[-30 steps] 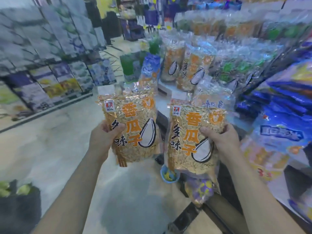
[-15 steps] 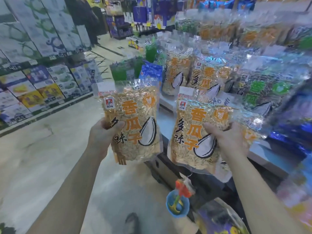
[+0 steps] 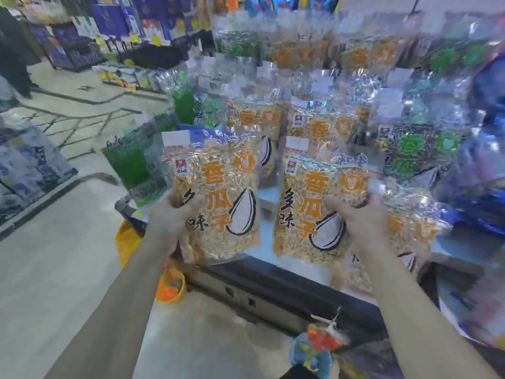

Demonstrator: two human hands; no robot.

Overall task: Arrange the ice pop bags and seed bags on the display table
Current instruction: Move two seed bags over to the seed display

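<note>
I hold two clear seed bags with orange lettering, one in each hand, upright over the front edge of the display table [image 3: 273,258]. My left hand [image 3: 169,222] grips the left seed bag [image 3: 218,192] by its lower left side. My right hand [image 3: 358,217] grips the right seed bag [image 3: 308,206] by its right side. Behind them, more orange-labelled seed bags [image 3: 325,124] and green-labelled seed bags [image 3: 418,151] stand in rows on the table. Green ice pop bags [image 3: 131,162] stand at the table's left corner.
Blue packs [image 3: 483,170] pile up at the right. Small toy buckets, one yellow [image 3: 170,288] and one blue [image 3: 311,354], hang below the table's dark front. Open tiled floor [image 3: 54,269] lies to the left, with shelves of boxes [image 3: 24,165] along the far left.
Both hands have carried the seed bags forward and up, closer over the table's front edge. The view has swung left toward the rows of seed bags.
</note>
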